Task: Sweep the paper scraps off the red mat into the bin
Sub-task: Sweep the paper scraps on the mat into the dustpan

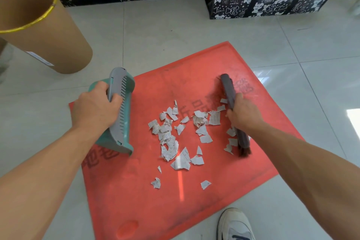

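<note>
At far left the cardboard bin [48, 45] stands on the floor, off the red mat [194, 191]. The left hand [93, 107] grips the teal dustpan [120, 115], its lip down on the mat's left side. The paper scraps [175, 134] lie loose mid-mat, none collected yet. The right hand [243, 113], fingers curled, holds the brush [233, 115] just right of them. Sweeping looks barely begun.
</note>
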The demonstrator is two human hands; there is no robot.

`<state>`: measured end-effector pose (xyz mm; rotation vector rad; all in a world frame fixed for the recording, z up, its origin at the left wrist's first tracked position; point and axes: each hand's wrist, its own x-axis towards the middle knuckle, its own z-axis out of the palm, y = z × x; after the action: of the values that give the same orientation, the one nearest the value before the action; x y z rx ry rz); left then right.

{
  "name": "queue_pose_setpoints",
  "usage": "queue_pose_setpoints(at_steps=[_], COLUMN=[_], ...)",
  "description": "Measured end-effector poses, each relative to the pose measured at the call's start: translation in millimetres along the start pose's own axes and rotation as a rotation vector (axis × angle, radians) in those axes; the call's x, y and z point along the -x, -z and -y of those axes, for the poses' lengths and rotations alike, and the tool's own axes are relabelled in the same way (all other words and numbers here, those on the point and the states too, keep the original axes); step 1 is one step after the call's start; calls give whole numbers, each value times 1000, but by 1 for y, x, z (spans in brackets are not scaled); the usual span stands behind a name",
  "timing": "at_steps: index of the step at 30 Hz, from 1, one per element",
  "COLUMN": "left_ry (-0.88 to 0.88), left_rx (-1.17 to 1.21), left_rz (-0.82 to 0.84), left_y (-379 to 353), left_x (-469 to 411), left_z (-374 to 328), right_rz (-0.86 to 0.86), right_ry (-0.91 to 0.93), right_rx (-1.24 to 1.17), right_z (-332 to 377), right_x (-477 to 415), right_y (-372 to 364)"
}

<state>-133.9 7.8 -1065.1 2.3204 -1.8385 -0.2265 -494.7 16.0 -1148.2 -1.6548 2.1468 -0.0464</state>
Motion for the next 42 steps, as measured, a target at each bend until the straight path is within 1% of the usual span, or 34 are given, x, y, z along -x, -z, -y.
queue_pose_setpoints(at_steps=[4, 7, 10, 13, 18, 23, 25, 28, 31, 33, 35, 40, 42], left_ry=[11, 7, 2, 5, 22, 35, 37, 38, 34, 32, 34, 33, 33], left_rx=[-20, -22, -14, -12, -11, -1, -3, -6, -7, -7, -12, -36, -31], left_rz=[10, 10, 9, 14, 14, 13, 12, 8, 13, 18, 23, 29, 26], left_y=[0, 1, 1, 2, 3, 3, 3, 2, 1, 2, 2, 2, 3], left_x=[0, 1, 3, 3, 3, 3, 3, 2, 1, 1, 1, 1, 1], left_z=[-1, -2, -3, -4, -1, 0, 1, 1, -2, -5, -7, -10, -10], right_rz=[-30, -16, 5, -51, -157, -224, -208, -96, -23, -10, -20, -100, -117], right_ry=[86, 165, 199, 212, 174, 27, -51, -104, 7, 117, 175, 200, 166], right_rx=[-23, -17, -49, -73, -43, -7, 14, 52, 26, 59, 82, 7, 29], right_z=[22, 32, 40, 43, 24, -8, -19, -28, -20, -9, -1, 2, 0], right_x=[7, 12, 17, 14, -1, -18, -20, -16, -8, -4, -1, -5, -8], right_y=[-8, -16, -18, -10, 10, 22, 23, 15, 2, -6, -10, -3, 1])
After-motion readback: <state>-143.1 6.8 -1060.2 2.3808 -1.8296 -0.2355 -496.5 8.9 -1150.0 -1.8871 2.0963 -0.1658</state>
